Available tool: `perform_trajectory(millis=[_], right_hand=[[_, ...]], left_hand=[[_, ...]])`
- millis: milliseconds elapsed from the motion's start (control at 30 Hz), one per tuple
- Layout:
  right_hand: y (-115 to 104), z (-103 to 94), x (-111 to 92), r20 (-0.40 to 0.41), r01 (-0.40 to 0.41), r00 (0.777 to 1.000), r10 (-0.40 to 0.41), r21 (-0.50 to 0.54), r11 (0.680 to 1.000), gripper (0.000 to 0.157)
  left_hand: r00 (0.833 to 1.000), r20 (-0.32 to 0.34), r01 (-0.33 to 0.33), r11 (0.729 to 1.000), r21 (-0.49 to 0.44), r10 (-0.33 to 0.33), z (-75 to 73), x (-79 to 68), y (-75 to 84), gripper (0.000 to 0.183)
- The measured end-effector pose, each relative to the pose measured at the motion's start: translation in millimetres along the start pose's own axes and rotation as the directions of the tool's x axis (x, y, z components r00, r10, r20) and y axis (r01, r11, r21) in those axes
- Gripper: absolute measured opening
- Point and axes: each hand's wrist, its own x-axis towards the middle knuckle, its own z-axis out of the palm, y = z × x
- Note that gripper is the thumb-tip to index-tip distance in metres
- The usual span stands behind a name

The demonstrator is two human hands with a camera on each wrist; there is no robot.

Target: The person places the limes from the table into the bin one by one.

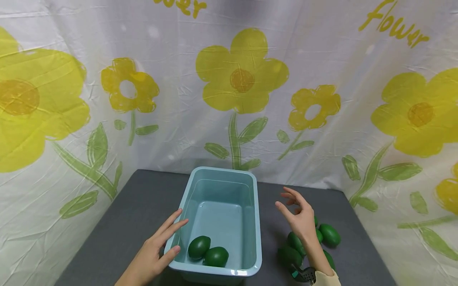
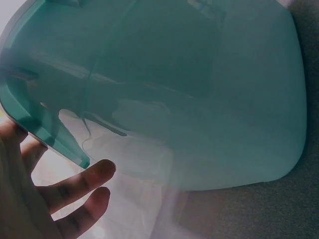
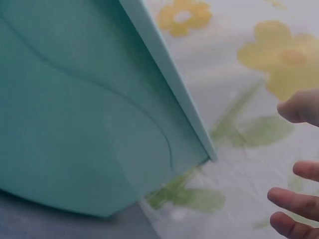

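A light blue plastic bin [image 1: 214, 216] stands on the dark table. Two dark green, oval fruits [image 1: 216, 257] lie side by side at its near end. My left hand [image 1: 154, 248] is at the bin's left rim, its fingers spread and reaching over the edge. In the left wrist view, those fingers [image 2: 82, 186] lie by the rim, with nothing gripped. To the right of the bin, my right hand [image 1: 302, 218] hovers with thumb and fingers apart, holding nothing. Below and beside it lies a pile of similar green fruits [image 1: 330, 235], partly hidden by the hand and wrist.
The dark grey table [image 1: 143, 206] stretches to both sides of the bin. A white cloth [image 1: 171, 131] printed with yellow flowers hangs behind and around it. On the right wrist sits a black strap mount [image 1: 304, 274], close to the fruits.
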Motion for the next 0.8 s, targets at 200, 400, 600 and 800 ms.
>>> perform_trajectory(millis=[200,400,600,800], right_hand=[[16.9,-7.9,-18.8,-0.027,-0.075,0.997,0.075,-0.021,0.997,0.047],[31.0,-16.7,-38.8,-0.021,-0.247,0.969,0.246,-0.099,0.964,0.049],[46.7,-29.6,-59.1,-0.046,-0.353,0.935,0.351,-0.199,0.914,0.060],[57.9,-40.7,-78.7,-0.068,-0.437,0.897,0.436,-0.281,0.855,0.073]], left_hand=[[1.000,-0.007,-0.001,1.000,0.004,0.001,0.2,-0.4,-0.6,0.063],[1.000,-0.001,0.005,1.000,0.003,-0.005,0.9,0.4,-0.4,0.063],[1.000,-0.006,0.002,1.000,0.009,-0.002,0.8,0.7,1.3,0.062],[1.000,0.003,-0.006,1.000,0.013,0.006,0.9,0.1,0.1,0.062]])
